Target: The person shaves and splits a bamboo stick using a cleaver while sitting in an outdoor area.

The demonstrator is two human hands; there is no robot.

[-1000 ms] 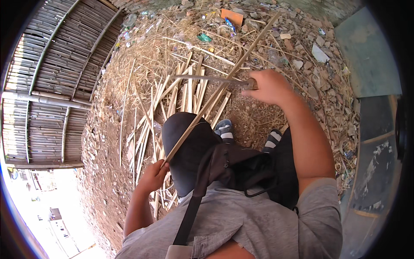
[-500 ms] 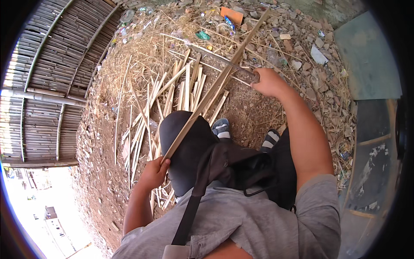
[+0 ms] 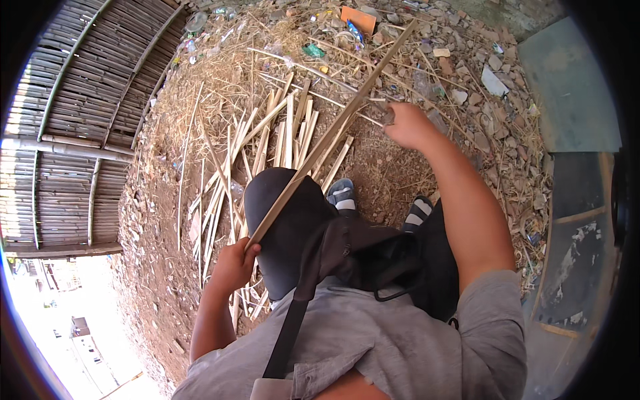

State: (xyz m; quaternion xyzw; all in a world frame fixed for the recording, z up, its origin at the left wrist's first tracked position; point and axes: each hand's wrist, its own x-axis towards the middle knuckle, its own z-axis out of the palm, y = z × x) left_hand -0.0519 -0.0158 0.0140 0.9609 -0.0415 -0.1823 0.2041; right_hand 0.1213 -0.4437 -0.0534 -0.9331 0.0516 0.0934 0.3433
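Note:
My left hand (image 3: 233, 263) grips the lower end of a long split bamboo strip (image 3: 333, 133). The strip slants up and to the right over my black-trousered knee (image 3: 283, 220) toward the rubble. My right hand (image 3: 408, 125) is closed in a fist just right of the strip's upper part. It holds a dark knife (image 3: 387, 117); only a stub of it shows at the fist, touching or very near the strip. My two striped shoes (image 3: 341, 193) rest on the dirt below the strip.
Several cut bamboo strips (image 3: 280, 133) lie fanned on the dry straw and dirt ahead. A bamboo fence (image 3: 73, 120) curves along the left. Stones and litter, including an orange piece (image 3: 358, 19), lie at the top. Grey-green panels (image 3: 567, 93) stand on the right.
My right hand has slid up and to the right along the strip, and the long blade seen across the strip earlier no longer shows. The strip now slants more steeply.

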